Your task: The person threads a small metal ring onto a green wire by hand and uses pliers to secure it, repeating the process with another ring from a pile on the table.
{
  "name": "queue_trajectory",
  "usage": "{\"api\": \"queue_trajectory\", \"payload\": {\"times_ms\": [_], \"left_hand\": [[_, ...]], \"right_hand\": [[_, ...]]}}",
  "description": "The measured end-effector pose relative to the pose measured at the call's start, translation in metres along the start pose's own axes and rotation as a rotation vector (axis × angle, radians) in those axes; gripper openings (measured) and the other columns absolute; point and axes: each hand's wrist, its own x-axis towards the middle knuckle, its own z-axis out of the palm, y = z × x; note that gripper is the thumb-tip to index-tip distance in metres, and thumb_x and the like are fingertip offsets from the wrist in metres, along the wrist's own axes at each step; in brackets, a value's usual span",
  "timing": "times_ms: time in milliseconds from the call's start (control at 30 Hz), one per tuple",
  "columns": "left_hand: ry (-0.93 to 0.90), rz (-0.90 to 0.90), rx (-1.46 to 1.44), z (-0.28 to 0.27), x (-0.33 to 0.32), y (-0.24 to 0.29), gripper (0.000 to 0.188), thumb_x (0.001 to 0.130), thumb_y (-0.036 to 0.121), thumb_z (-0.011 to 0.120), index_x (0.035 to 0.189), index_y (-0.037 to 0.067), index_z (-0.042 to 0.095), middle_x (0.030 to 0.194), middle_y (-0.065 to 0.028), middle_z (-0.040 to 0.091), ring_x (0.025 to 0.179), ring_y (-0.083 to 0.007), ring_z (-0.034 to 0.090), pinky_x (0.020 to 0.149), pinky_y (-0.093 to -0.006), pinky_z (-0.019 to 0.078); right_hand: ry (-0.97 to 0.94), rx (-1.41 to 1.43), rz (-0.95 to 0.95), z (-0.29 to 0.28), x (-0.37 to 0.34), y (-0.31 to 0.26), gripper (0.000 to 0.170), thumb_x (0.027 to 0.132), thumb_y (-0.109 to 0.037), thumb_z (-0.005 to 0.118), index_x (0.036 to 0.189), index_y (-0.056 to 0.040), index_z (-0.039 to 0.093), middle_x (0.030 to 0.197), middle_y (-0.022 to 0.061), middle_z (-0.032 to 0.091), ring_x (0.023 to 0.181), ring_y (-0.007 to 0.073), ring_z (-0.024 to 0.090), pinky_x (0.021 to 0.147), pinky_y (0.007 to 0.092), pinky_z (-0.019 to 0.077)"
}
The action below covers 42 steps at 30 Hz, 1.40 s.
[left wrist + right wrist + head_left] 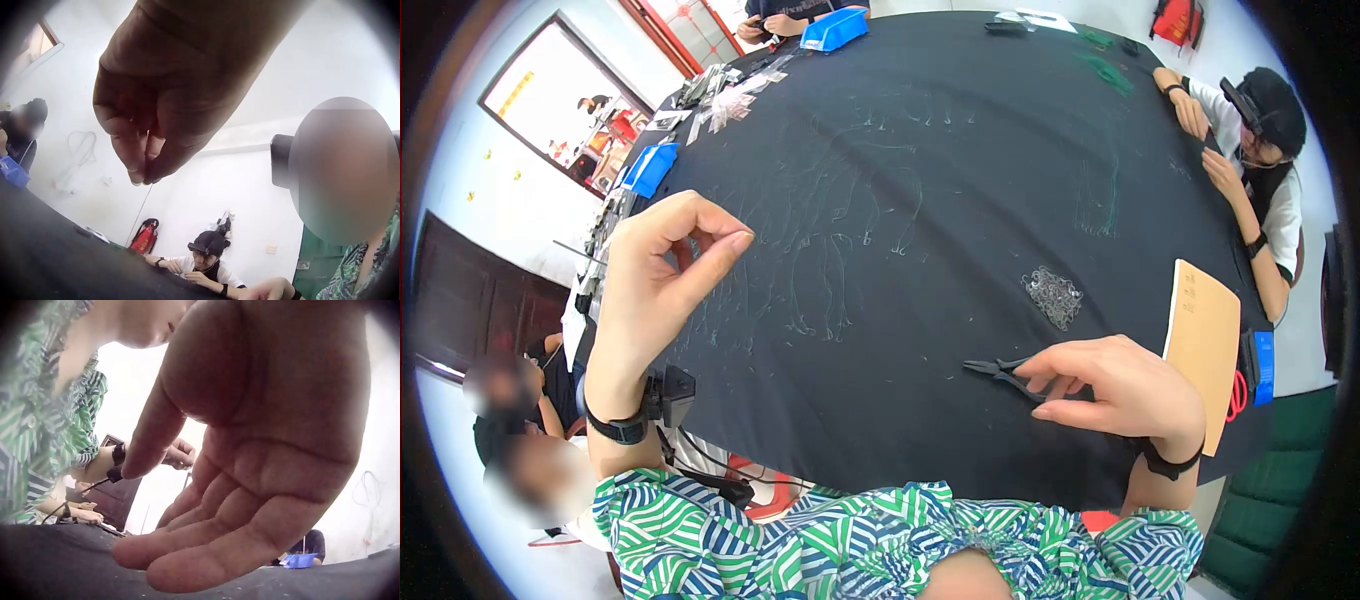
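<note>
My raised left hand [665, 265] is above the left side of the black cloth, thumb and fingertips pinched together. In the left wrist view, a fine pale strand of line [147, 141] shows between the fingers of that hand [156, 106]. Low over the front right, my right hand [1115, 385] has its fingers loosely extended, fingertips at the handles of black pliers [997, 368]. The right wrist view shows an uncurled palm [269, 469] with nothing in it. Beyond the pliers lies a heap of small metal hooks [1053, 297].
Several thin lines with hooks [830, 290] spread across the black cloth [880, 400]. A tan notebook [1203, 340], red scissors handles [1238, 395] and a blue box [1262, 367] are at right. Blue bins [650, 170] and packets [730, 105] line the far left edge. Other people sit around the table.
</note>
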Motion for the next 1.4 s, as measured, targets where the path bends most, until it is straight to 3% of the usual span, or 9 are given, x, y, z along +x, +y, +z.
{"api": "queue_trajectory", "payload": {"times_ms": [833,967,1067,1100,1167,1267,1300,1400], "left_hand": [[-0.146,-0.003,0.049,0.003,0.008,-0.012,0.006,0.082,0.006,0.073,0.082,0.003,0.068,0.072,-0.0013,0.063,0.057,-0.0070,0.053,0.049,-0.0231,0.0374],[-0.236,-0.095,0.073,0.003,0.027,-0.022,0.009,0.085,0.009,0.071,0.083,0.001,0.067,0.070,-0.0017,0.062,0.059,-0.0067,0.052,0.052,-0.0240,0.0402],[-0.261,-0.103,0.046,0.012,0.062,-0.057,0.014,0.088,0.011,0.067,0.084,-0.002,0.066,0.070,-0.0007,0.062,0.064,-0.0064,0.053,0.059,-0.0258,0.0446],[-0.254,-0.064,0.011,0.017,0.077,-0.090,0.015,0.090,0.014,0.067,0.085,0.000,0.065,0.070,0.0031,0.058,0.064,-0.0038,0.050,0.057,-0.0226,0.0403],[-0.240,-0.134,0.060,0.021,0.118,-0.129,0.020,0.092,0.020,0.065,0.086,0.001,0.066,0.073,0.0013,0.061,0.067,-0.0067,0.055,0.061,-0.0241,0.0446],[-0.021,-0.102,0.262,0.033,0.184,-0.196,0.026,0.091,0.026,0.067,0.088,0.001,0.068,0.072,-0.0021,0.066,0.066,-0.0082,0.059,0.063,-0.0267,0.0481],[0.035,-0.091,0.221,0.039,0.207,-0.227,0.027,0.088,0.030,0.068,0.091,0.003,0.072,0.072,-0.0055,0.069,0.068,-0.0119,0.066,0.062,-0.0294,0.0510],[0.206,-0.201,0.188,0.065,0.250,-0.260,0.028,0.087,0.032,0.068,0.091,0.005,0.073,0.073,-0.0060,0.070,0.068,-0.0139,0.068,0.064,-0.0309,0.0522]], "right_hand": [[0.073,-0.073,0.110,-0.015,-0.017,-0.007,0.040,0.083,-0.019,0.075,0.116,-0.0006,0.063,0.096,0.0122,0.070,0.083,0.0221,0.072,0.070,0.0318,0.0561],[0.066,-0.073,0.119,-0.017,-0.017,-0.003,0.040,0.083,-0.019,0.075,0.116,-0.0007,0.063,0.096,0.0119,0.070,0.083,0.0222,0.072,0.070,0.0319,0.0559],[0.066,-0.059,0.127,-0.018,-0.015,-0.001,0.040,0.083,-0.019,0.075,0.116,-0.0006,0.063,0.096,0.0117,0.070,0.083,0.0221,0.072,0.070,0.0318,0.0557],[0.069,-0.055,0.127,-0.018,-0.014,0.000,0.040,0.083,-0.019,0.075,0.116,-0.0006,0.063,0.096,0.0116,0.070,0.083,0.0221,0.072,0.070,0.0318,0.0557],[0.060,-0.053,0.134,-0.017,-0.011,0.002,0.040,0.083,-0.019,0.074,0.116,-0.0008,0.062,0.096,0.0116,0.070,0.083,0.0221,0.072,0.070,0.0320,0.0556],[0.049,-0.050,0.141,-0.017,-0.007,0.007,0.039,0.084,-0.020,0.074,0.116,-0.0013,0.062,0.097,0.0116,0.070,0.083,0.0222,0.072,0.070,0.0326,0.0557],[0.045,-0.046,0.144,-0.017,-0.006,0.009,0.039,0.084,-0.020,0.074,0.116,-0.0015,0.062,0.097,0.0116,0.070,0.083,0.0223,0.072,0.070,0.0329,0.0557],[0.035,-0.049,0.177,-0.017,-0.001,0.013,0.039,0.084,-0.021,0.074,0.116,-0.0021,0.062,0.098,0.0120,0.070,0.083,0.0226,0.072,0.070,0.0336,0.0558]]}}
